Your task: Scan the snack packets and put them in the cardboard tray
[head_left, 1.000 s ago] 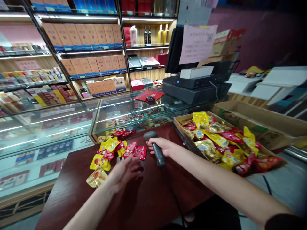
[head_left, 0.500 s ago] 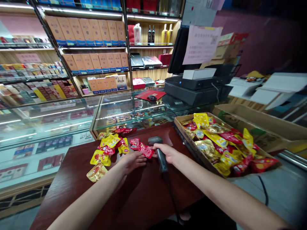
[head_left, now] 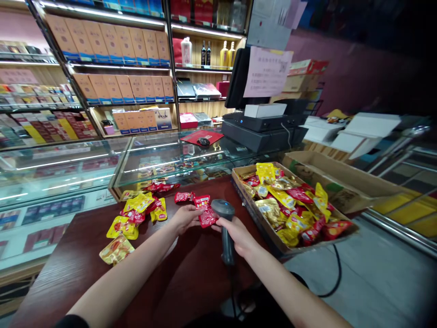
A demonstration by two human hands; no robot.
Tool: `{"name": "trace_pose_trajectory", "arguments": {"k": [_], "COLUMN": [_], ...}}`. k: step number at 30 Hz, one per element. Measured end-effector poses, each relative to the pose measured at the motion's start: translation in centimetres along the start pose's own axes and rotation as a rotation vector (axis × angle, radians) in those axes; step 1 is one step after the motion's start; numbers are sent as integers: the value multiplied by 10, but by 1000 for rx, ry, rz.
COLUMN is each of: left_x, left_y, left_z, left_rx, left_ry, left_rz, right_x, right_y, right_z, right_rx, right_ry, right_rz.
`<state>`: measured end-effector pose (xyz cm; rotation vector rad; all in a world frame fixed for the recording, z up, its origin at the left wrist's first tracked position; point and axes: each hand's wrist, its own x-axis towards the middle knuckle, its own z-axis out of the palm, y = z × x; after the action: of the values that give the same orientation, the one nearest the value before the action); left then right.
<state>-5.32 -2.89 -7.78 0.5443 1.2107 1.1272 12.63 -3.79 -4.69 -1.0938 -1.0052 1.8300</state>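
Note:
Pinched in the fingers of my left hand point(head_left: 187, 219) is a red snack packet point(head_left: 206, 215), raised a little off the dark red table. My right hand point(head_left: 237, 233) is closed round the handle of a black barcode scanner point(head_left: 228, 243), whose head is beside the packet. The right fingertips come close to the packet's lower edge; I cannot tell if they touch it. Another red packet point(head_left: 184, 196) lies just behind my left hand. To the left is a loose pile of yellow, red and gold packets point(head_left: 138, 202), with a gold packet point(head_left: 116, 249) nearest my left forearm.
An open cardboard box point(head_left: 252, 205) full of yellow, red and gold packets stands on the right. Behind the table runs a glass display counter point(head_left: 164, 157) bearing a mouse point(head_left: 203, 141) and a black monitor point(head_left: 237, 79). The scanner's cable point(head_left: 233, 291) hangs toward me.
My left hand has taken hold of the red packet and lifted it. The scanner has turned more upright in my right hand. The whole view has shifted, moving the box leftward in the picture.

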Motion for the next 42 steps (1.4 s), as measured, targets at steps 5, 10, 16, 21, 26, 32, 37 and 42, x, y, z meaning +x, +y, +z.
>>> {"name": "trace_pose_trajectory", "arguments": {"k": [5, 10, 16, 21, 26, 32, 37, 42], "left_x": [2, 2, 5, 16, 16, 8, 8, 7], "left_y": [6, 16, 33, 51, 63, 68, 67, 64], "left_z": [1, 6, 17, 23, 27, 32, 33, 33], "left_rx": [48, 89, 144, 242, 248, 241, 233, 252], "left_ry": [34, -1, -22, 15, -18, -25, -43, -21], "left_rz": [117, 187, 305, 388, 434, 441, 452, 444], "right_x": [-20, -39, -53, -51, -49, -50, -54, -55], "right_y": [-5, -16, -36, -56, -65, -66, -69, -67], "right_z": [-9, -4, 18, 29, 33, 31, 31, 31], "right_rx": [-352, -273, -152, -165, -166, -141, -133, -142], "right_ry": [57, -23, -106, -136, -149, -159, -133, -136], "right_rz": [-101, -153, -135, -171, -144, -128, -115, -109]}}
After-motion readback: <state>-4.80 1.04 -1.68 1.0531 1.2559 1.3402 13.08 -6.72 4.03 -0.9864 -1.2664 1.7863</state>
